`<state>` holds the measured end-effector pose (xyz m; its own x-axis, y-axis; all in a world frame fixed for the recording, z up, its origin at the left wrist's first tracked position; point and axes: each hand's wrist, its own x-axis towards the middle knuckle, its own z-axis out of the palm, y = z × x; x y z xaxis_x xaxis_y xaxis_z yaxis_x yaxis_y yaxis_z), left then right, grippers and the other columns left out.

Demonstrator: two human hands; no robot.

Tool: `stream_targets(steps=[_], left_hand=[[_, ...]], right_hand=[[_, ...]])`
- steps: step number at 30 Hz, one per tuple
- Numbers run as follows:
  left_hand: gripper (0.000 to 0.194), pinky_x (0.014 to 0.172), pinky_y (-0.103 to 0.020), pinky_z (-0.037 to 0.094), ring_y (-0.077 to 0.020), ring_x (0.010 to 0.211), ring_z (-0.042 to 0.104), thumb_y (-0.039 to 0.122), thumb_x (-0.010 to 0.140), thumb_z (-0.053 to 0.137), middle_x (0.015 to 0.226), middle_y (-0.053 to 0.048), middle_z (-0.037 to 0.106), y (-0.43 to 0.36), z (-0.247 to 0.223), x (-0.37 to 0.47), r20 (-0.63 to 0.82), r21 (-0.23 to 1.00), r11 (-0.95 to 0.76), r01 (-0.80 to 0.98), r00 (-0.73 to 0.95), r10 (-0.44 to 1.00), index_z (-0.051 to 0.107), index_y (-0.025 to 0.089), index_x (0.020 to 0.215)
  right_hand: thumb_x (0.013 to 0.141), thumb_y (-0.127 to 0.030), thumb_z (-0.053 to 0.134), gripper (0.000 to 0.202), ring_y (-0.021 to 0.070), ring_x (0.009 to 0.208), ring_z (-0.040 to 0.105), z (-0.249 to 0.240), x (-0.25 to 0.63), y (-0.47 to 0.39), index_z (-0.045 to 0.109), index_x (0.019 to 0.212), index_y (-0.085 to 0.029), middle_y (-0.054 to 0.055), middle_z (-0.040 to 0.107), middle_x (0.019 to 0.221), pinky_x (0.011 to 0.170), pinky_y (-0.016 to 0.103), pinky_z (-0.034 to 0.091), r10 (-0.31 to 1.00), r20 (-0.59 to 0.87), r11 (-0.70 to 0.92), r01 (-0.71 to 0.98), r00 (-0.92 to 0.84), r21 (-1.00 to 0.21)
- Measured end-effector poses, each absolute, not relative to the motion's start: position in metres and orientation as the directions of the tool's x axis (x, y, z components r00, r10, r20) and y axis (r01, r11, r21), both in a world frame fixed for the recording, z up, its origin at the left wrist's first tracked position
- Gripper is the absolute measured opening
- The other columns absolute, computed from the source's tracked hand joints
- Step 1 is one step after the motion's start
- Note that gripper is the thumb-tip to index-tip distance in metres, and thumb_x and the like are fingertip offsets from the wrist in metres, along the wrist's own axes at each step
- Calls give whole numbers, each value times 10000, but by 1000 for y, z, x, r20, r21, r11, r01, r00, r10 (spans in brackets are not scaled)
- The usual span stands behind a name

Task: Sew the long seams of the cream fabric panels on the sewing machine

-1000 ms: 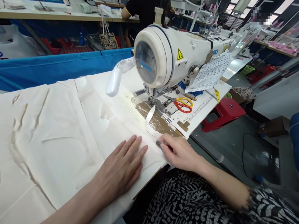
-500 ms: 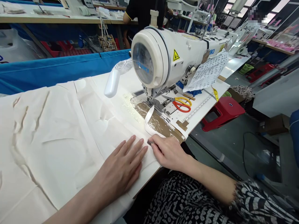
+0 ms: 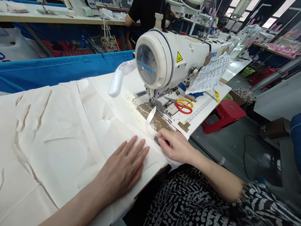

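My left hand (image 3: 128, 163) lies flat on a wide sheet of white cloth (image 3: 68, 125), fingers stretched out and a little apart. To its right, my right hand (image 3: 175, 144) is closed in a pinch on a small grey flat piece (image 3: 157, 138), mostly hidden by the fingers; its kind I cannot make out. The piece touches the cloth near its right edge. A narrow white strip (image 3: 150, 116) curls up between that hand and the needle area of a white sewing machine (image 3: 164, 59). Brown, shiny tape (image 3: 147, 111) covers the table beneath the strip.
Scissors (image 3: 183, 105) with red and yellow handles lie beside the needle plate. A written paper sheet (image 3: 209, 73) hangs on the machine. A red stool (image 3: 225, 114) stands right of the table. Blue cloth (image 3: 70, 69) runs along the far edge. Behind it sits another person (image 3: 145, 18).
My right hand has moved slightly right and away from me with the grey piece. Cloth now bunches below that hand at the table edge. My left hand stays in place.
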<state>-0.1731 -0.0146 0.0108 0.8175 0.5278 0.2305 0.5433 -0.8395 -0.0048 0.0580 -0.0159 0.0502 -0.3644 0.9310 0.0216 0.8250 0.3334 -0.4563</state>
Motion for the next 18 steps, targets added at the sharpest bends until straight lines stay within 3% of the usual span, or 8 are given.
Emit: stream_targets(steps=[4, 8, 18], left_hand=[[453, 1075, -497, 389, -351, 1396, 372, 312, 952, 427, 1462, -94, 495, -15, 8, -175, 225, -3, -848, 529, 827, 515, 510, 210, 1385], [471, 1078, -514, 393, -365, 1409, 349, 336, 953, 458, 1478, -105, 473, -16, 9, -176, 207, 5, -858, 514, 839, 504, 483, 233, 1411], [447, 1072, -500, 405, -352, 1393, 384, 320, 955, 463, 1463, -95, 491, -16, 12, -177, 212, 6, -851, 525, 831, 515, 508, 253, 1395]], right_hand=[[961, -217, 382, 170, 162, 566, 551, 43, 58, -29, 544, 1000, -182, -16, 607, 630, 559, 257, 342, 937, 76, 330, 796, -340, -508], [986, -221, 334, 221, 178, 656, 627, 34, 52, -40, 539, 1046, -163, 39, 680, 765, 579, 264, 363, 923, 71, 367, 808, -379, -460], [973, -184, 336, 248, 184, 696, 638, 29, 49, -40, 561, 1067, -137, 57, 686, 804, 576, 280, 353, 898, 56, 426, 833, -436, -351]])
